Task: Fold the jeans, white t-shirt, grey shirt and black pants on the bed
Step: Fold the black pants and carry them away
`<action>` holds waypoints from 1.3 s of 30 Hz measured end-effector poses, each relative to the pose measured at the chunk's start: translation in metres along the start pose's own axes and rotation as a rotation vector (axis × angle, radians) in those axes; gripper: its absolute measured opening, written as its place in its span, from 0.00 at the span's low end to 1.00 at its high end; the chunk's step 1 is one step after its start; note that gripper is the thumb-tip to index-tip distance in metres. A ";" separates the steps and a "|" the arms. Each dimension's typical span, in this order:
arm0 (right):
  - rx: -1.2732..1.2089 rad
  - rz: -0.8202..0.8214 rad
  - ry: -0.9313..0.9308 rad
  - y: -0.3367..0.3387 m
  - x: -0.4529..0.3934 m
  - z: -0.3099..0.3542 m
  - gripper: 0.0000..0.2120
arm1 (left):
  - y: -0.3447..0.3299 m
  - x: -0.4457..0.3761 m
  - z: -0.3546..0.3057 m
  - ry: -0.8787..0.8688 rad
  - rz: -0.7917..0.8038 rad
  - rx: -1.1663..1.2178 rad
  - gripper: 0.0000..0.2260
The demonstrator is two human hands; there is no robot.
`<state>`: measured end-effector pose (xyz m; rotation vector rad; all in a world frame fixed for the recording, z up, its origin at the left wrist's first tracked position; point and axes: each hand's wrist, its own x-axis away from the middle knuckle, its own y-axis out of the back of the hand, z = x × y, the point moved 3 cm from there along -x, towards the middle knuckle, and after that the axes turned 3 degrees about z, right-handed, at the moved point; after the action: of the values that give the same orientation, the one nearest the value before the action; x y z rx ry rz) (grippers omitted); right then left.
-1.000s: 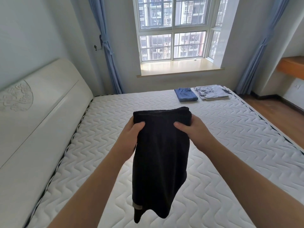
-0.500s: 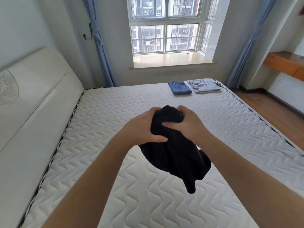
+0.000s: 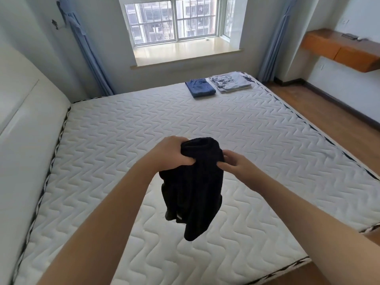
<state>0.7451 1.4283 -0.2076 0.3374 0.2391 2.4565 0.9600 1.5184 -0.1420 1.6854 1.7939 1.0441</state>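
Above the bed [image 3: 123, 140], both hands' fingers [image 3: 185, 160] curl tight, gripping the bunched black pants [image 3: 193, 188].

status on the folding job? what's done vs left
Done: jeans lie folded at the far end of the bed, with a folded light stack beside them, apparently the two shirts. In hand: left hand and right hand grip the black pants, bunched and hanging above the mattress. Left: fold and set them down.

Both forearms and hands [image 3: 236, 165] are bare, without sleeves.
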 end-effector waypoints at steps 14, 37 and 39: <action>-0.269 -0.026 -0.719 0.044 0.019 -0.215 0.42 | 0.019 0.003 -0.094 0.065 0.034 -0.009 0.12; -0.420 -0.143 -0.264 0.183 -0.024 -0.194 0.11 | -0.092 0.051 0.037 0.552 -0.248 0.462 0.19; -0.488 -0.152 -0.246 0.194 -0.020 -0.192 0.15 | -0.106 0.046 0.041 0.551 -0.247 0.515 0.18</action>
<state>0.5915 1.2481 -0.3447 0.3834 -0.4178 2.2061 0.9188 1.5764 -0.2422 1.4584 2.7393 1.0631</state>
